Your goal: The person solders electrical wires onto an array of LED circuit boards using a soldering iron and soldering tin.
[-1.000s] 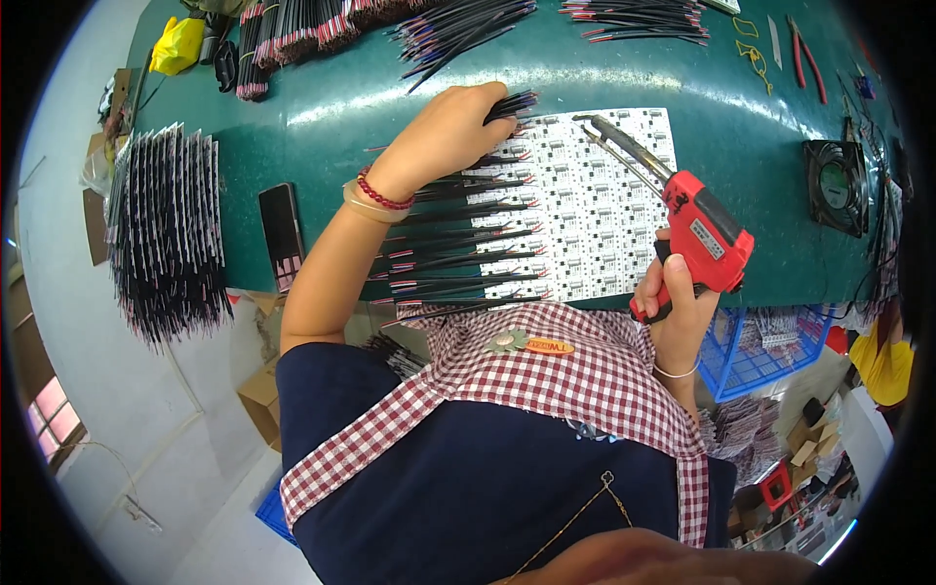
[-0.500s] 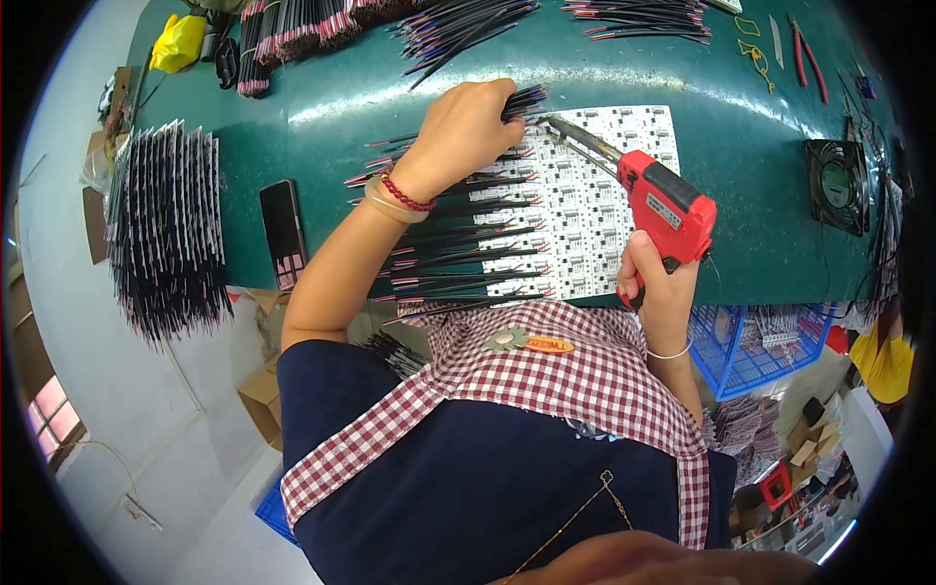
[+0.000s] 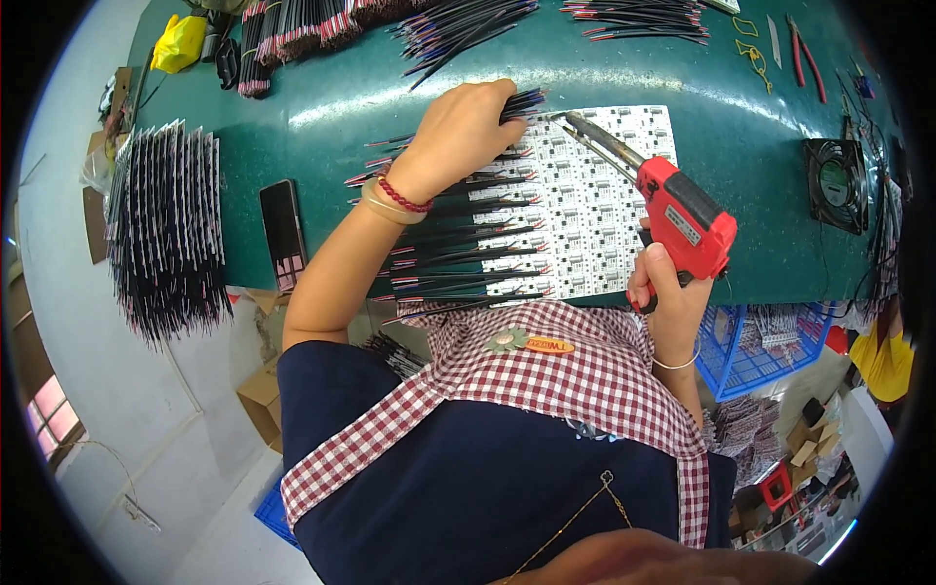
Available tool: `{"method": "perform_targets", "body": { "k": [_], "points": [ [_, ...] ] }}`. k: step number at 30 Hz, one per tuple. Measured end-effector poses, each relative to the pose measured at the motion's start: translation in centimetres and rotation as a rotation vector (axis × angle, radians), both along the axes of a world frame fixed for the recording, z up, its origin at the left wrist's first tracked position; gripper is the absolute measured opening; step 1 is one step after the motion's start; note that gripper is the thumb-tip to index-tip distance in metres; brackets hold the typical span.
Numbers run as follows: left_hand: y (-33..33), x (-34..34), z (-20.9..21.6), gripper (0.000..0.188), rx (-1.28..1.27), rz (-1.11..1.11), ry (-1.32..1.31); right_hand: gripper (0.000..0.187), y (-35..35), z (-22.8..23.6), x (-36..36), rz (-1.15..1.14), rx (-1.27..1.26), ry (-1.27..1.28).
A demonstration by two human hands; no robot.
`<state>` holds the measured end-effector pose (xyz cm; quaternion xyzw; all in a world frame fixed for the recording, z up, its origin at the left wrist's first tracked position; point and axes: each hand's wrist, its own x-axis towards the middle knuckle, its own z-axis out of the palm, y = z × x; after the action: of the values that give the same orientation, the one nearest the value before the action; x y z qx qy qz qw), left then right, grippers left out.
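A white panel of circuit boards (image 3: 604, 214) lies on the green table in front of me. Black sheathed wires with red and other coloured ends (image 3: 458, 234) run in rows along its left part. My left hand (image 3: 466, 122) is closed around a bundle of wires (image 3: 526, 101) at the panel's far left corner. My right hand (image 3: 671, 285) grips a red and black soldering gun (image 3: 687, 216) by its handle. Its tip points up and left, over the far edge of the panel, a little right of the wire bundle. The fingers of my left hand partly hide the bundle.
A phone (image 3: 283, 234) lies left of the wires, with a stack of wired boards (image 3: 166, 229) beyond it. Wire bundles (image 3: 463, 34) line the far edge. Red-handled pliers (image 3: 807, 60) and a black fan (image 3: 836, 185) are at right. A blue crate (image 3: 756, 356) stands below the table.
My right hand has drawn the soldering gun a little to the right and nearer to me, its tip moving away from the wire bundle. My left hand stays almost in place.
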<state>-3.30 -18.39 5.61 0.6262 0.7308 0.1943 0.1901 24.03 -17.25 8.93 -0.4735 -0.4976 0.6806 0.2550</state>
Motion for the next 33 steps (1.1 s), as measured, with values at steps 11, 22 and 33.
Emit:
{"method": "perform_targets", "body": {
  "k": [11, 22, 33],
  "points": [
    [-1.9, -0.7, 3.8, 0.013, 0.428, 0.225, -0.080, 0.033, -0.8, -0.3, 2.1, -0.039, -0.073, 0.122],
    [-2.3, 1.1, 1.3, 0.021, -0.063, 0.138, -0.387, 0.034, -1.7, -0.6, 1.8, -0.059, -0.124, 0.126],
    [-1.7, 1.3, 0.9, 0.021, -0.045, 0.083, -0.101, 0.033, -1.8, -0.7, 1.7, 0.001, -0.090, -0.057]
  ]
}}
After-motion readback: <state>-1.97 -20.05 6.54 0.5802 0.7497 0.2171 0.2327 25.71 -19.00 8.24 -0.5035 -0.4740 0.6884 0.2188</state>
